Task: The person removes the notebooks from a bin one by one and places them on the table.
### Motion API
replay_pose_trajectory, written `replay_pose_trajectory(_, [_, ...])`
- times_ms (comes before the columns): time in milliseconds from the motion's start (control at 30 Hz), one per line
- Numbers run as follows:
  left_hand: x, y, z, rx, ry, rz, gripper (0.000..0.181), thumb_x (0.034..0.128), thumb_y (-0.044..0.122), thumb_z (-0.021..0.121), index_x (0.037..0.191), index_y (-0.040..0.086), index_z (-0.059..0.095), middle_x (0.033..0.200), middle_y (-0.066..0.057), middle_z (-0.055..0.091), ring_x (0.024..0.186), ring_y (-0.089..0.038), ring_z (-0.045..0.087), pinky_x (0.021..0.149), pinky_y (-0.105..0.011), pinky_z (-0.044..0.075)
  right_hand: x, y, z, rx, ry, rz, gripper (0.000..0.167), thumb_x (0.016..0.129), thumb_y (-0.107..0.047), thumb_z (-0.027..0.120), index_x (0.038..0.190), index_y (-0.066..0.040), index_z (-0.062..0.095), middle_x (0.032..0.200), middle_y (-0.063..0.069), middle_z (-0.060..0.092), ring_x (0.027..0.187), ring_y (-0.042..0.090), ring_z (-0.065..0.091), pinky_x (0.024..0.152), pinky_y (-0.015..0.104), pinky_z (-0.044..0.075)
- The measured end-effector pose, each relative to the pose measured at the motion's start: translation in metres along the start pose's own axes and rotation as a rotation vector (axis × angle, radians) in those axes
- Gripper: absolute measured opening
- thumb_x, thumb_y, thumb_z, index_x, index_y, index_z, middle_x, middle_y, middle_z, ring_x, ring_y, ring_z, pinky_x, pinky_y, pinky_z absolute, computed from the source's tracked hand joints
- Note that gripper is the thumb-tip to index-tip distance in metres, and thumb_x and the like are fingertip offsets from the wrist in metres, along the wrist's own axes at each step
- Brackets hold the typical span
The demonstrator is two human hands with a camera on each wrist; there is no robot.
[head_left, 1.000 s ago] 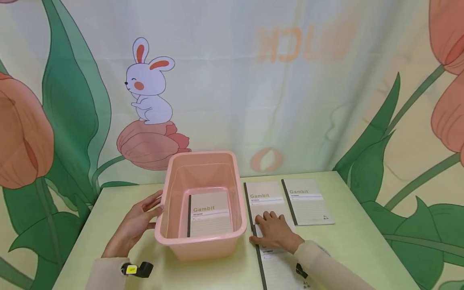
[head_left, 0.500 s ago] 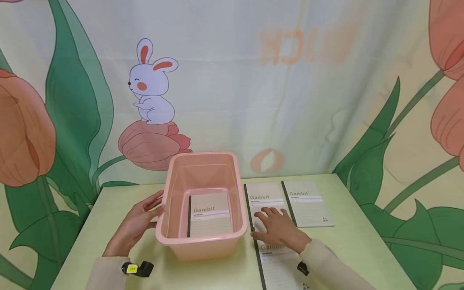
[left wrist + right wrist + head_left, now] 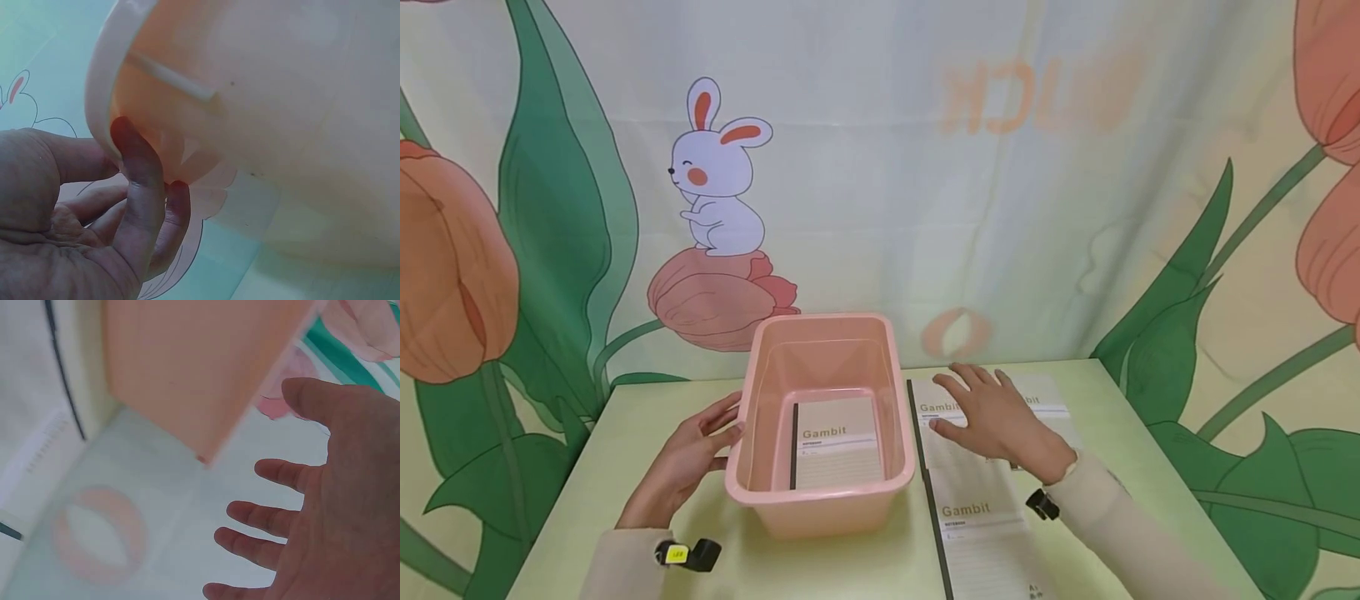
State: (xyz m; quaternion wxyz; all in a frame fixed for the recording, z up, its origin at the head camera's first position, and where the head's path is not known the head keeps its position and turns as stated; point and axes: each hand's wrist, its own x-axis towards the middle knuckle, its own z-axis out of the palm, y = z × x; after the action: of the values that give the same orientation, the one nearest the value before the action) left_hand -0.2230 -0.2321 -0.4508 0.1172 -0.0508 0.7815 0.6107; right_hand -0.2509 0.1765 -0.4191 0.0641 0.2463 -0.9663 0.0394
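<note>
My left hand [image 3: 681, 462] holds the left rim of a pink plastic basin [image 3: 820, 497]; in the left wrist view its thumb and fingers [image 3: 142, 165] curl at that rim. A notebook [image 3: 835, 468] marked "Gambit", with a dark spine, lies flat on the basin floor. To the right, my right hand [image 3: 1000, 421] hovers with spread fingers over two like notebooks, the back left one [image 3: 936, 442] and the back right one [image 3: 1051, 390], partly hiding both. It holds nothing. A front notebook [image 3: 988, 558] lies nearer, its top edge meeting the back left one.
All of this sits on a pale green table [image 3: 1150, 500]. Behind its back edge hangs a printed curtain [image 3: 865, 167] with a rabbit and tulips. The basin's right wall stands close beside the notebooks.
My right hand has lifted and moved back and right, from where the front and back left notebooks meet to above the back pair. My left hand has stayed at the basin rim.
</note>
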Motion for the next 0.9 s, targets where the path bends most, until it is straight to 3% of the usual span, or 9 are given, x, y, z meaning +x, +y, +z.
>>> replay_pose_trajectory(200, [0.002, 0.002, -0.001, 0.0, 0.017, -0.016, 0.064, 0.101, 0.026, 0.054, 0.157, 0.025, 0.024, 0.161, -0.014, 0.03, 0.135, -0.037, 0.049, 0.091, -0.04, 0.058, 0.018, -0.008, -0.031, 0.0, 0.041, -0.028, 0.064, 0.094, -0.056, 0.055, 0.147, -0.022, 0.043, 0.153, 0.008, 0.041, 0.14, 0.031, 0.041, 0.111, 0.062, 0.034])
replay_pose_trajectory(367, [0.004, 0.003, -0.001, -0.006, 0.018, -0.016, 0.064, 0.101, 0.025, 0.054, 0.157, 0.024, 0.024, 0.161, -0.014, 0.03, 0.135, -0.036, 0.049, 0.091, -0.039, 0.058, 0.033, -0.018, -0.045, -0.005, 0.061, -0.072, 0.063, 0.095, -0.053, 0.055, 0.148, -0.021, 0.042, 0.153, 0.008, 0.041, 0.14, 0.03, 0.042, 0.111, 0.062, 0.034])
replay_pose_trajectory(733, [0.005, 0.002, -0.002, -0.02, 0.025, -0.026, 0.064, 0.1012, 0.025, 0.054, 0.157, 0.025, 0.024, 0.161, -0.013, 0.031, 0.136, -0.037, 0.048, 0.091, -0.04, 0.058, 0.072, -0.053, -0.047, 0.126, -0.021, -0.175, 0.067, 0.097, -0.046, 0.056, 0.154, -0.018, 0.033, 0.16, 0.012, 0.032, 0.144, 0.031, 0.037, 0.115, 0.052, 0.035])
replay_pose_trajectory(900, [0.005, 0.0, -0.003, -0.017, 0.026, -0.033, 0.063, 0.1015, 0.024, 0.053, 0.157, 0.025, 0.023, 0.161, -0.014, 0.03, 0.136, -0.037, 0.047, 0.093, -0.042, 0.057, 0.096, -0.071, -0.043, 0.136, -0.088, -0.189, 0.068, 0.098, -0.049, 0.051, 0.156, -0.021, 0.028, 0.162, 0.008, 0.028, 0.148, 0.027, 0.032, 0.117, 0.051, 0.033])
